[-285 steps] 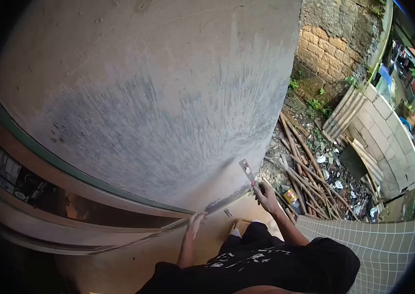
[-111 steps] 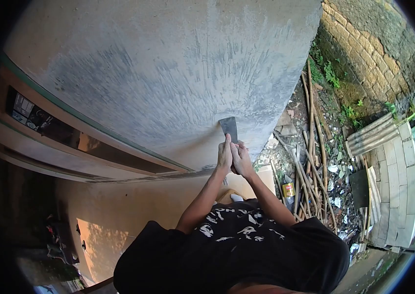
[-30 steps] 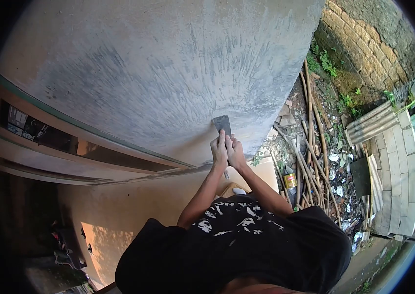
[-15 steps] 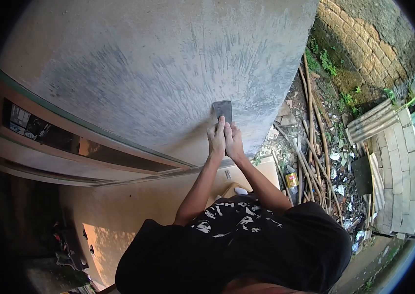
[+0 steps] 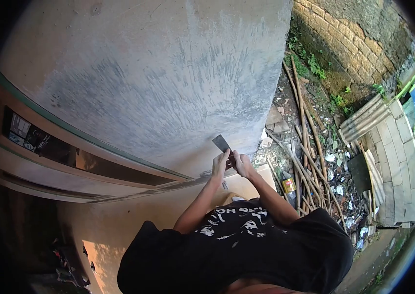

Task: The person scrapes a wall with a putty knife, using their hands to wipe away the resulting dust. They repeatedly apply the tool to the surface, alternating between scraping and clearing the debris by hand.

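A scraper (image 5: pixel 221 143) with a flat dark metal blade is held in front of my chest. My left hand (image 5: pixel 220 165) closes around one side of its dark handle, the thumb pointing up toward the blade. On the other side my right hand (image 5: pixel 241 164) is wrapped about the same handle. The blade tilts up and to the left, overlapping the lower part of the wall (image 5: pixel 168 93) in this view. That wall is pale with a wide fan of grey-blue scrape marks. Most of the handle is hidden by my fingers.
A window frame (image 5: pixel 94 142) with dark glass runs along the left of the wall. To the right lie several bamboo poles (image 5: pixel 310 142) over rubble, with a yellow can (image 5: pixel 288 184) beside them. A block wall (image 5: pixel 396 161) stands farther right.
Both hands have drawn the scraper down the wall toward my body. Its blade, upright before, now leans to the left. The view has shifted slightly.
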`<action>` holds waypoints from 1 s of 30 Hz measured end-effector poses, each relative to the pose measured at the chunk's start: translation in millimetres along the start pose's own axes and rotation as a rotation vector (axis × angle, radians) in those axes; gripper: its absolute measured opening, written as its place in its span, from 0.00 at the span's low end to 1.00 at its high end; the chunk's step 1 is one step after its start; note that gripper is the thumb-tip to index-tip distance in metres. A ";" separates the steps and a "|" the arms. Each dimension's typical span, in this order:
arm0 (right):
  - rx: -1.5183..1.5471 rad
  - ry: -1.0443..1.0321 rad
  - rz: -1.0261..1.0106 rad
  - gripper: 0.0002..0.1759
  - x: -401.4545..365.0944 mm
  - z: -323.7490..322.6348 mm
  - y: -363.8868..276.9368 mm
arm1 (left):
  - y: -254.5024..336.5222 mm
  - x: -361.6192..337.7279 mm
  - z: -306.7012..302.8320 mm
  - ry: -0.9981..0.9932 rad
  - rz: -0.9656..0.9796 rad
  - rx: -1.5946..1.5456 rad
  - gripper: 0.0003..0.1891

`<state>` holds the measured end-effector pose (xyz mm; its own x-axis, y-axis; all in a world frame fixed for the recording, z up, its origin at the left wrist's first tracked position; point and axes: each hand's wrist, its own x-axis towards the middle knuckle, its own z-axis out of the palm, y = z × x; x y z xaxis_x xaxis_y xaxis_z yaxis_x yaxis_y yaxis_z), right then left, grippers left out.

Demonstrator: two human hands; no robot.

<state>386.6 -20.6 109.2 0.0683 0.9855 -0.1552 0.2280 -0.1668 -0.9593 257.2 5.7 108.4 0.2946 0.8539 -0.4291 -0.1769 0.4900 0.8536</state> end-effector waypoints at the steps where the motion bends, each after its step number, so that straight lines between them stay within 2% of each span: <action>1: -0.035 0.064 -0.071 0.34 -5.2 -8.9 -12.9 | 5.4 -8.6 0.1 -0.062 0.015 -0.026 0.24; 2: -0.069 0.125 -0.140 0.33 -12.5 -16.9 -26.2 | 10.0 -18.0 0.1 -0.120 0.028 -0.052 0.25; 3: 0.001 0.129 -0.130 0.26 -20.0 -27.2 -48.2 | 15.2 -27.5 0.6 -0.223 0.052 -0.039 0.26; 4: -0.001 0.127 -0.131 0.26 -23.7 -33.8 -62.8 | 20.3 -36.4 6.6 -0.221 0.053 -0.041 0.26; 6: 0.001 0.161 -0.213 0.22 -31.5 -42.7 -85.8 | 24.1 -51.5 21.7 -0.511 0.169 -0.026 0.29; 7: 0.055 0.179 -0.257 0.18 -35.4 -44.2 -101.7 | 24.6 -52.6 32.0 -0.574 0.311 0.049 0.30; 10: 0.137 0.135 -0.352 0.17 -32.0 -45.6 -122.0 | 42.2 -71.5 54.4 -0.448 0.255 0.138 0.28; 11: 0.168 0.103 -0.405 0.14 -31.2 -48.7 -131.9 | 40.2 -68.9 59.7 -0.370 0.378 0.183 0.21; 12: 0.167 0.100 -0.403 0.14 -26.5 -50.9 -139.8 | 44.6 -67.5 58.2 -0.368 0.378 0.180 0.21; 14: 0.504 -0.025 -0.279 0.12 -16.9 -52.2 -152.8 | 56.8 -72.0 53.2 -0.465 0.252 0.274 0.15; 15: 0.597 -0.057 -0.267 0.12 -11.9 -49.7 -162.0 | 61.2 -77.6 61.6 -0.441 0.312 0.149 0.12; 16: 0.599 -0.057 -0.263 0.12 -7.2 -49.8 -168.7 | 58.0 -73.7 62.0 -0.440 0.308 0.149 0.12; 18: 0.703 -0.162 -0.199 0.14 3.3 -47.8 -178.4 | 54.8 -64.2 61.3 -0.467 0.310 -0.062 0.10; 19: 0.680 -0.102 -0.207 0.14 9.8 -40.4 -180.9 | 54.5 -60.4 65.2 -0.415 0.341 -0.103 0.09; 21: 0.702 -0.090 -0.203 0.14 16.3 -38.8 -191.6 | 61.3 -55.9 63.6 -0.426 0.329 -0.217 0.11; 22: 0.722 -0.072 -0.207 0.14 19.1 -38.6 -196.9 | 65.9 -54.5 64.1 -0.444 0.322 -0.330 0.14; 23: 0.730 -0.067 -0.192 0.14 22.1 -37.2 -199.1 | 67.7 -55.0 68.5 -0.378 0.304 -0.305 0.20; 28: 0.631 -0.057 -0.197 0.15 34.2 -32.4 -198.9 | 71.6 -51.0 73.4 -0.269 0.228 -0.342 0.23; 30: 0.504 0.031 -0.212 0.15 34.8 -31.0 -196.9 | 72.9 -52.1 75.2 -0.249 0.213 -0.340 0.24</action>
<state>374.2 45.6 300.0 0.1023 0.9933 0.0539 -0.2536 0.0785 -0.9641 299.6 -16.3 215.1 0.4272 0.8939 -0.1356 -0.5433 0.3736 0.7519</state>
